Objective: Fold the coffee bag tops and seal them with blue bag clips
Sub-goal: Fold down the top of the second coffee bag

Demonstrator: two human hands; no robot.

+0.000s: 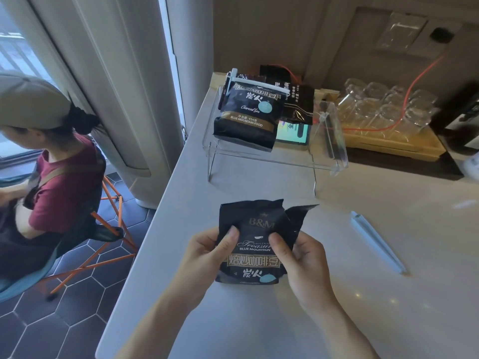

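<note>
Both my hands hold a black coffee bag [252,255] above the white counter [363,294]. My left hand [207,255] grips its left side, thumb on the front. My right hand [298,257] grips the right side, thumb on the front. The bag's top is open and crumpled, with its right corner sticking up. A pale blue bag clip [377,242] lies loose on the counter to the right. On a clear acrylic shelf [274,156] farther back stands another coffee bag [247,115] with a clip [255,84] across its folded top. A further dark bag [298,102] lies behind it.
A wooden tray [388,143] of upturned glasses [383,107] sits at the back right, with an orange cable [404,94] across it. A small lit screen [291,133] rests on the shelf. A seated person [46,164] on an orange-legged chair is left of the counter edge.
</note>
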